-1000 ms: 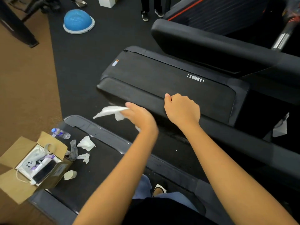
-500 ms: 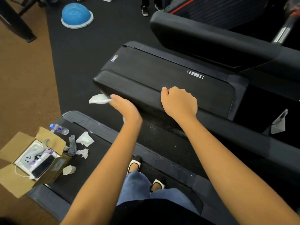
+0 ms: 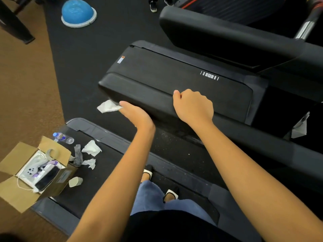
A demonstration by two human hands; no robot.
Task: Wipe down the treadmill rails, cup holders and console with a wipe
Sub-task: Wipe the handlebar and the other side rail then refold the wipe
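Observation:
A broad black treadmill rail [image 3: 143, 95] runs across the middle of the view. My left hand [image 3: 136, 116] holds a white wipe [image 3: 108, 107] against the rail's near side, close to its left end. The fingers are curled under the rail's edge, so only part of the wipe sticks out to the left. My right hand [image 3: 194, 107] is closed over the rail's near edge, further right. The treadmill belt [image 3: 174, 145] lies below my arms.
Several used wipes [image 3: 91, 148], a water bottle [image 3: 63, 137] and a paper cup [image 3: 75, 182] lie on the belt's left end beside an open cardboard box [image 3: 33, 172]. A blue balance dome [image 3: 78, 13] sits on the floor. Another person's shoes [image 3: 153, 6] stand far back. A second treadmill rail [image 3: 218, 37] lies behind.
My left hand has slid the wipe leftward along the rail's near side toward its end. The right hand has kept its grip on the rail edge.

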